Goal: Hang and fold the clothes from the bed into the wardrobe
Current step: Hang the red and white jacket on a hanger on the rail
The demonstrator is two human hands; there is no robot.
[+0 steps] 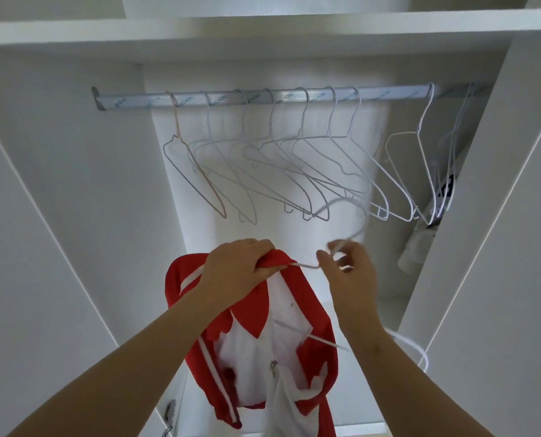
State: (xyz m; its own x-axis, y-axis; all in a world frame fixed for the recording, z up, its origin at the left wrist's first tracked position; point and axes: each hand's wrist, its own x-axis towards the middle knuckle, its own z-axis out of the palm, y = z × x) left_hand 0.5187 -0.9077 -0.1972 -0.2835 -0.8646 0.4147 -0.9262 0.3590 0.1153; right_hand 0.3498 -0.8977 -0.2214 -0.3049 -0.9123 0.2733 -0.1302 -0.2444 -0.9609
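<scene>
Between the open doors of the wardrobe (294, 29), the left hand's fingers (264, 270) are curled tight round the collar of a red jacket (307, 296), bunching the cloth in the fist. The right hand's fingertips (324, 258) pinch the thin neck of a white wire hanger (305, 265), and its other fingers are loosely bent above the wire. This hanger's hook is blurred and curves up just above the right hand (348, 272), below the rail and not on it. The wire runs from the pinch across to the collar under the left hand (240, 266). More of it shows inside the jacket's white lining, and one end loops out behind the right wrist.

The jacket hangs from the left hand's grip, in front of the wardrobe's back wall and below the rail. It is open at the front, with white stripes down the sleeve.

Higher up, a silver rail (262, 97) crosses the wardrobe. On it hangs a row of bare hangers (346, 134), with a pinkish one (176, 121) furthest left. At the far right, other clothes (415, 250) hang partly hidden behind the door edge.
</scene>
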